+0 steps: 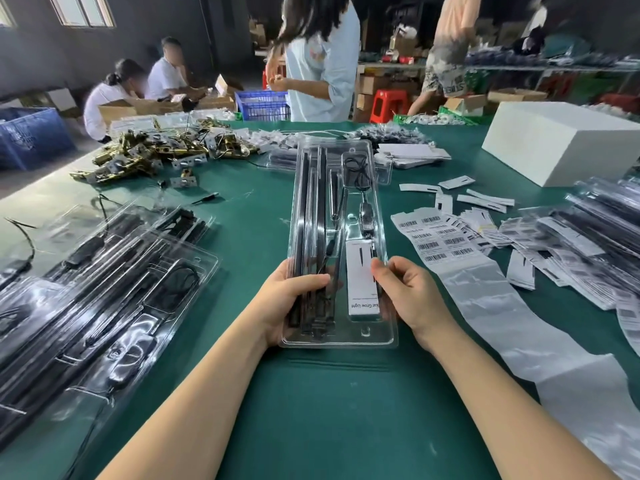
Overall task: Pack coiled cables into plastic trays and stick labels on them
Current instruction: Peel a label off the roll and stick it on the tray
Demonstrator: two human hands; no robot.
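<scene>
On the green felt-covered table (242, 209), dead centre, a long clear plastic blister tray (337, 237) is laid lengthwise away from the viewer. Long black rods (311, 209) are seated in its left channels; a coiled black cable (356, 171) is seated in the far right pocket, with an inline black switch (366, 216) just below it. A white rectangular label card (362, 282), printed "Grow Light", is seated in the near right compartment. The tray's near left edge is gripped by the left hand (289, 299), thumb curled over the rods. The card's right edge is pinched by the right hand (405, 289), thumb tip on the card, remaining fingers curled at the tray's right wall. Left of the tray, a stack of filled clear blister trays (97, 289) is piled. Right of it, a glossy backing strip with barcode stickers (440, 237) is trailed toward the near edge, loose white label cards (485, 199) scattered beyond. A white rectangular box (561, 140) is seen far right, and a heap of brass-coloured metal hardware (152, 154) far left.
</scene>
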